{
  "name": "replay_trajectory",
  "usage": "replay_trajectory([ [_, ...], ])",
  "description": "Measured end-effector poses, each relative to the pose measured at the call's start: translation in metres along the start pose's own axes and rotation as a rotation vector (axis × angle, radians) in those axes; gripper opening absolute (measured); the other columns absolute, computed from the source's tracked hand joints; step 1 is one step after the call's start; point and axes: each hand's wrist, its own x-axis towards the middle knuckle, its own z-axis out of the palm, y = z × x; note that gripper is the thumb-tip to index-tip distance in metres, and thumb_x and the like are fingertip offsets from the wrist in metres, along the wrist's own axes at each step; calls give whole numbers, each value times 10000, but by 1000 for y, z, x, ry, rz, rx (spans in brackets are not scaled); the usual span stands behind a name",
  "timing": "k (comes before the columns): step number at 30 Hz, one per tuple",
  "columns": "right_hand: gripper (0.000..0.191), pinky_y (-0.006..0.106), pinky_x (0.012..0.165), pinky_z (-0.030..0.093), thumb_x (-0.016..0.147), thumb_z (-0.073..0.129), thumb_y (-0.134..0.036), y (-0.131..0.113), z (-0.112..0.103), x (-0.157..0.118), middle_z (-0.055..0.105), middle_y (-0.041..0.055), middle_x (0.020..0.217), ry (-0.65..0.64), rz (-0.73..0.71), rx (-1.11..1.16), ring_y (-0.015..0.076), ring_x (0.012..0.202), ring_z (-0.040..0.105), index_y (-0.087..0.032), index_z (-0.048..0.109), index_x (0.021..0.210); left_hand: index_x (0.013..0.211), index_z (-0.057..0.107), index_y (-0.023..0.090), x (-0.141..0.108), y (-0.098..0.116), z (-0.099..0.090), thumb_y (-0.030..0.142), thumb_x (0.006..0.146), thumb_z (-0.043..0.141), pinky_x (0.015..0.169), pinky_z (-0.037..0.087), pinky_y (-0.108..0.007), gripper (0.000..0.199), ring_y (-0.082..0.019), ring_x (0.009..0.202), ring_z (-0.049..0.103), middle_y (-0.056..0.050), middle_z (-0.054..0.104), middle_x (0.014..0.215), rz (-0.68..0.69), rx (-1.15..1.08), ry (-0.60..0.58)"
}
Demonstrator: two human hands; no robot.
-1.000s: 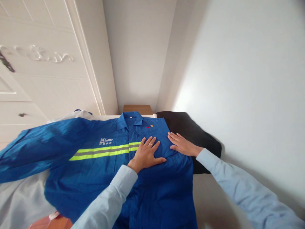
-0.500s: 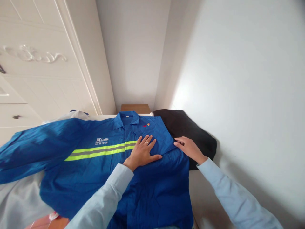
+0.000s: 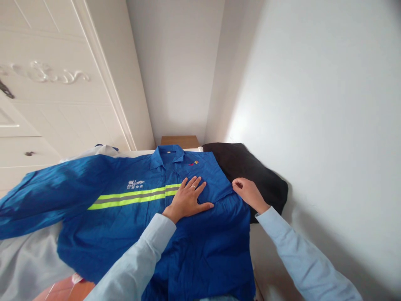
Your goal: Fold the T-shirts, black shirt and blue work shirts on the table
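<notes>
Now my left hand (image 3: 189, 198) is pressing the jacket (image 3: 125, 225), fingers spread; my right hand (image 3: 248, 192) is pinching its right edge, fingertips together.

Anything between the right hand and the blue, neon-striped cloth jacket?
Nothing visible. The right hand is at the edge of the blue jacket, fingertips pinched; the black cloth lies beside it, and the left hand rests flat on its front.

The person wears long, light blue sleeves, one on the left arm (image 3: 125, 269) and one on the right arm (image 3: 303, 255). The cloth has soft wrinkles. Plain, smooth cuffs (image 3: 163, 228) go around the wrists. A thin, shiny ring (image 3: 193, 186) sits on a finger of the left hand (image 3: 188, 201).
</notes>
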Motion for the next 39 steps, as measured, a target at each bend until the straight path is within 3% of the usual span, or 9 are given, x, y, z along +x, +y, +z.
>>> replay_trajectory([
  [11, 169, 286, 729, 436, 782, 533, -318, 4, 3, -1, 662, 34, 781, 137, 127, -30, 169, 727, 600, -184, 627, 739, 1548, 436, 200, 1, -1, 2, 907, 824, 361, 1270, 144, -583, 1015, -327, 1540, 251, -131, 338, 1633, 2, -2, 9],
  [14, 225, 315, 781, 501, 855, 507, -332, 0, -5, -1, 695, 71, 884, 221, 34, -35, 188, 792, 639, -173, 664, 842, 1546, 439, 191, 1, -1, 2, 908, 822, 362, 1267, 145, -588, 1022, -334, 1539, 252, -138, 342, 1631, 8, 1, 8],
  [16, 316, 353, 917, 530, 937, 479, -365, -11, -8, -1, 706, 107, 1076, 246, -126, -46, 213, 981, 667, -156, 695, 1033, 1545, 441, 188, 1, 0, 3, 908, 820, 366, 1264, 147, -593, 1025, -339, 1536, 258, -145, 346, 1629, 13, 5, 11],
  [19, 465, 418, 1158, 435, 1014, 469, -433, -33, -1, 3, 562, 120, 1437, 95, -427, -147, 238, 1355, 522, -154, 615, 1357, 1547, 437, 188, 1, 0, 3, 902, 821, 382, 1260, 151, -600, 1020, -344, 1530, 272, -155, 351, 1624, 18, 12, 17],
  [22, 607, 463, 1244, 346, 1031, 461, -507, -43, 20, 5, 390, 132, 1580, -125, -597, -264, 260, 1501, 350, -122, 507, 1498, 1544, 439, 180, -1, 1, 4, 892, 823, 406, 1257, 162, -606, 1013, -345, 1526, 281, -162, 367, 1615, 20, 19, 30],
  [26, 687, 502, 1240, 352, 1051, 360, -572, -22, 48, 6, 367, 163, 1580, -269, -582, -317, 282, 1503, 344, -96, 468, 1534, 1546, 435, 195, -4, 3, 3, 888, 819, 426, 1263, 179, -601, 1005, -334, 1527, 286, -154, 382, 1608, 8, 25, 33],
  [31, 779, 510, 1237, 357, 1030, 315, -663, 8, 60, 13, 336, 154, 1595, -278, -592, -308, 287, 1509, 329, -107, 427, 1564, 1580, 393, 224, -2, 5, -1, 900, 782, 452, 1298, 193, -529, 1048, -322, 1542, 236, -140, 346, 1617, 4, 4, -6],
  [34, 813, 500, 1239, 358, 1019, 298, -695, 13, 62, 15, 355, 153, 1584, -285, -607, -311, 287, 1501, 343, -101, 442, 1555, 1551, 451, 218, -2, 0, -9, 827, 853, 460, 1290, 241, -463, 927, -301, 1539, 238, -114, 366, 1607, -12, -101, -59],
  [39, 801, 499, 1237, 366, 1021, 258, -699, 17, 65, 14, 338, 112, 1599, -250, -613, -316, 284, 1493, 358, -134, 454, 1553, 1424, 596, 220, -18, -43, -45, 466, 1009, 519, 1027, 538, -270, 489, -215, 1311, 591, -32, 631, 1413, -228, -433, 111],
])
